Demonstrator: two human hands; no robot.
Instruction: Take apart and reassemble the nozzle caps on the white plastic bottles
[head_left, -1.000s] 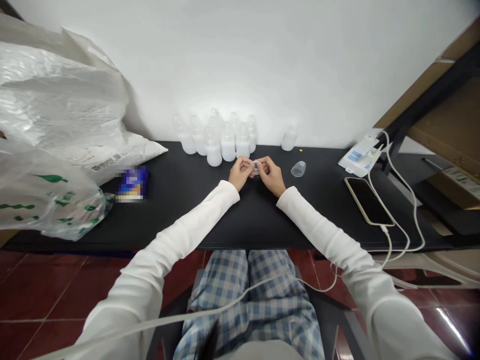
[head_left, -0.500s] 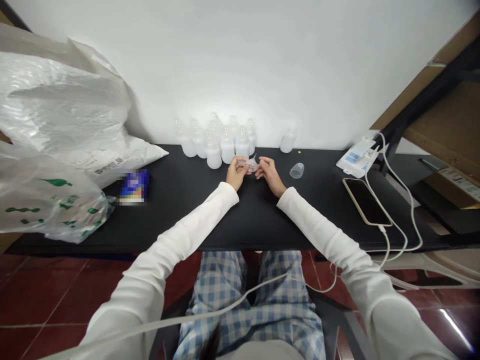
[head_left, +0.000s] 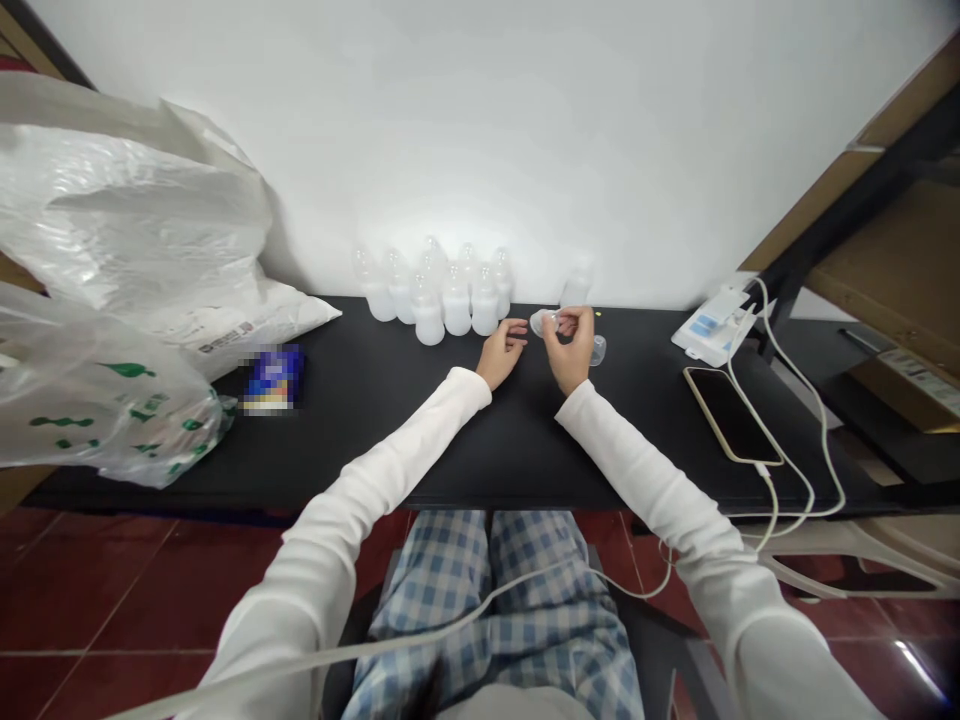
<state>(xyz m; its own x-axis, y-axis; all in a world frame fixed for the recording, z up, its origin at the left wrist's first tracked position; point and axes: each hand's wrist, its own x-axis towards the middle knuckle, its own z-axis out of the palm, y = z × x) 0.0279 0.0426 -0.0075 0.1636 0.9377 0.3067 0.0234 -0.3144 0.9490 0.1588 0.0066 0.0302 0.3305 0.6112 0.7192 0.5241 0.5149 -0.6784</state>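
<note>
My right hand [head_left: 571,345] pinches a small translucent bottle nipple [head_left: 540,321] with a pale ring, just above the black tabletop. Beside it, on the left, my left hand [head_left: 502,352] holds nothing; its fingers are slightly curled and apart. A clear bottle cap [head_left: 598,350] lies on the table, partly covered by my right hand. Behind that hand a white baby bottle [head_left: 576,288] stands without a cap near the wall. Several white baby bottles [head_left: 456,300] with clear domed caps stand grouped behind my left hand.
White plastic bags [head_left: 135,230] fill the left end of the table, with a blue packet [head_left: 274,378] before them. A phone [head_left: 731,414] on a white cable and a power strip [head_left: 712,323] lie at the right. Another cable crosses my lap.
The nipple, earlier between both hands, has moved right in my right hand. My left hand has let go of it and stays near the middle. The view has shifted slightly.
</note>
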